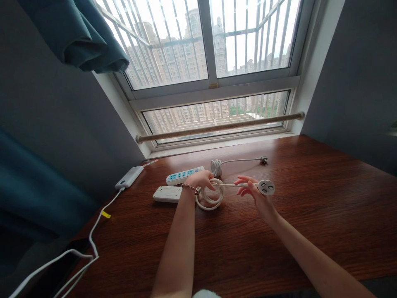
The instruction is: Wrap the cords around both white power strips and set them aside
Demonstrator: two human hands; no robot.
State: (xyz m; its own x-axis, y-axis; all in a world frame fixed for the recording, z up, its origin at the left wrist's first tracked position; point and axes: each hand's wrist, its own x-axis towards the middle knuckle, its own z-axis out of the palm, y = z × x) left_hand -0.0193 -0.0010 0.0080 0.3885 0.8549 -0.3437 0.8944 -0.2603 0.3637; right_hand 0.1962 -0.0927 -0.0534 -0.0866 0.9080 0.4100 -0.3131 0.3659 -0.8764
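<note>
Left hand point(201, 179), centre of frame: grip closed over the upper side of the coiled white cord point(209, 206), loops hanging below the fingers. Right hand point(259, 198), right of centre: thumb and fingers together on the white plug point(266, 187) at its cord end, prongs facing the camera; a short stretch of cord runs straight between the hands. White power strip point(166, 194) lies on the bench point(279, 256) left of centre, partly behind the left forearm. Just above it: blue-socketed power strip point(184, 175).
</note>
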